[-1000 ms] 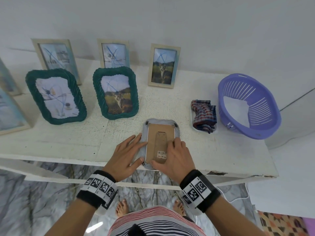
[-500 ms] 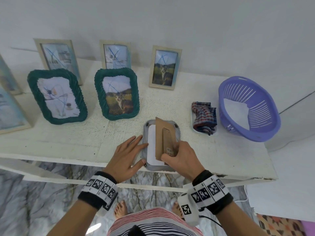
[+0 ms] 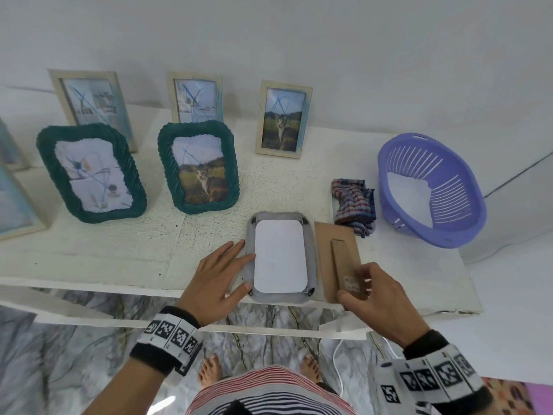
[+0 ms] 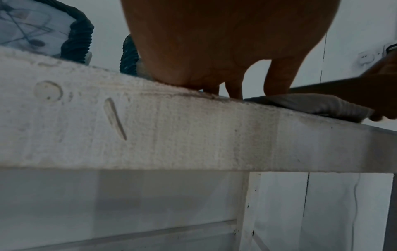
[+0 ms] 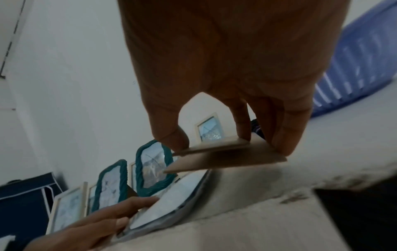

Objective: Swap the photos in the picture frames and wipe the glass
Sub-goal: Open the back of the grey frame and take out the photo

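A grey picture frame point(image 3: 311, 259) lies face down near the table's front edge, and the white back of its photo point(image 3: 279, 260) is uncovered. My left hand point(image 3: 239, 265) rests flat on the frame's left rim with straight fingers; the same frame point(image 4: 311, 105) shows in the left wrist view beyond that hand point(image 4: 214, 51). Just right of the frame, my right hand point(image 3: 356, 287) pinches the near end of the brown cardboard backing board point(image 3: 329, 250) with its stand. In the right wrist view the board point(image 5: 225, 158) sits between thumb and fingers point(image 5: 242, 129), slightly off the table.
Two green woven frames point(image 3: 89, 172) point(image 3: 199, 166) and several beige frames point(image 3: 282, 118) stand behind on the white table point(image 3: 119, 244). A checked cloth point(image 3: 353, 205) lies right of the board, beside a purple basket point(image 3: 431, 190). The table's front edge runs under both hands.
My right hand lifted the backing board off the grey frame and carried it to the right. The white photo back is now exposed. The left hand stayed on the frame's left rim.
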`<state>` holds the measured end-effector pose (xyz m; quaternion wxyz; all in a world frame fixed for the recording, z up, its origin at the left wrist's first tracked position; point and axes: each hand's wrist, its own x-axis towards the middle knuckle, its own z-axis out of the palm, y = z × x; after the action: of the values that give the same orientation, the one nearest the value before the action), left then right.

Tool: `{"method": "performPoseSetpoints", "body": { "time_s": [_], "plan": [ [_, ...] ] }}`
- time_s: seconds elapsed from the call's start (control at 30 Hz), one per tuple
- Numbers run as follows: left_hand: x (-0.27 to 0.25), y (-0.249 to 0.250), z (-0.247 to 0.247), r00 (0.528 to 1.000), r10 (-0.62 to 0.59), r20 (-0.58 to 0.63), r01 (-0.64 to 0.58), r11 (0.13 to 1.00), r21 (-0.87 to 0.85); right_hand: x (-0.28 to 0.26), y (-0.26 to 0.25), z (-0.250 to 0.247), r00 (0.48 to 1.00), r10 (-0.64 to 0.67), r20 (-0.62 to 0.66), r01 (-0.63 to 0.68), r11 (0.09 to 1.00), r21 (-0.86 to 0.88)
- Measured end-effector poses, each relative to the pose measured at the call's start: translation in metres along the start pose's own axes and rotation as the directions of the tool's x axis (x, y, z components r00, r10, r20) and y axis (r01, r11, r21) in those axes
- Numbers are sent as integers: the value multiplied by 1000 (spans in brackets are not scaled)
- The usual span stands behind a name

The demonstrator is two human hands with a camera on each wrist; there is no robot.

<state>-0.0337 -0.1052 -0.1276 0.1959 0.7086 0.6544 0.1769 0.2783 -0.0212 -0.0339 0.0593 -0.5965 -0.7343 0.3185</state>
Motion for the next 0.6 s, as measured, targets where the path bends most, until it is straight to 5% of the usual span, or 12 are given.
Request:
{"method": "performPoseSetpoints", "body": {
  "time_s": [0.3,0.6],
  "plan": [
    [1,0,0,1000,-2,-10,2,1000,-14,1,23,17,994,104,-44,-112,955,-274],
    [0,2,-2,1000,-5,-5,5,1000,-16,21,17,27,987,74,-140,-117,939,-323]
  ]
}}
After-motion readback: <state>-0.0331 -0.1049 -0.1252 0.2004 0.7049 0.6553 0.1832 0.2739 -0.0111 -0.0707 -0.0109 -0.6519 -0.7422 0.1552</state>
